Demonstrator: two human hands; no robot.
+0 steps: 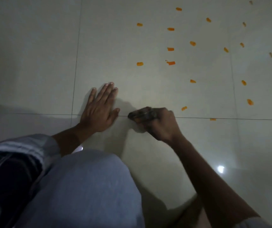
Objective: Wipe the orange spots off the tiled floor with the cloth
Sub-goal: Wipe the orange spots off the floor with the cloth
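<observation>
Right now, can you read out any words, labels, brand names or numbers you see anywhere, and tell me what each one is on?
None: no readable text shows in this view.
Tiled floor: plain, only grout lines and orange spots.
Cloth bunched in the right hand: dark and blurred, no lettering visible.
Striped sleeve and left hand: no print.

Dark bunched cloth on tiled floor, orange spots beyond

A grey-trousered knee beside a striped sleeve.
</observation>
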